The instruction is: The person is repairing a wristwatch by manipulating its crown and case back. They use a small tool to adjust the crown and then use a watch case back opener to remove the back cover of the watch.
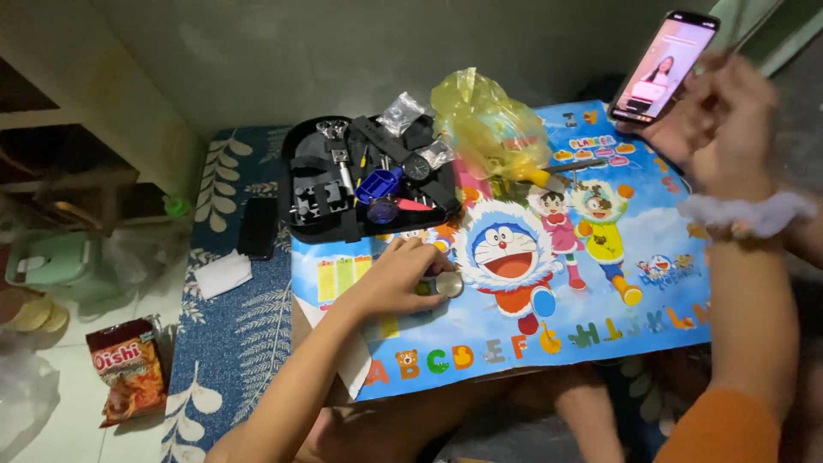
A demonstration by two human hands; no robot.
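My left hand (393, 279) rests on a low table with a colourful cartoon top (591, 300), its fingers closed on a small round metal watch piece (446, 284). My right hand (720, 120) is raised at the upper right and holds a lit phone (663, 67) by its lower end. A white scrunchie (747, 213) sits on that wrist. Beyond my left hand stands a black tool case (313, 201) filled with small watch tools, a blue holder and a black wristwatch (417, 166).
A crumpled yellow plastic bag (489, 124) lies at the table's back edge beside a yellow-handled tool (549, 177). A blue leaf-patterned mat (231, 334) holds a black rectangular object (257, 227) and white paper (223, 274). A red snack packet (129, 369) lies on the tiled floor at left.
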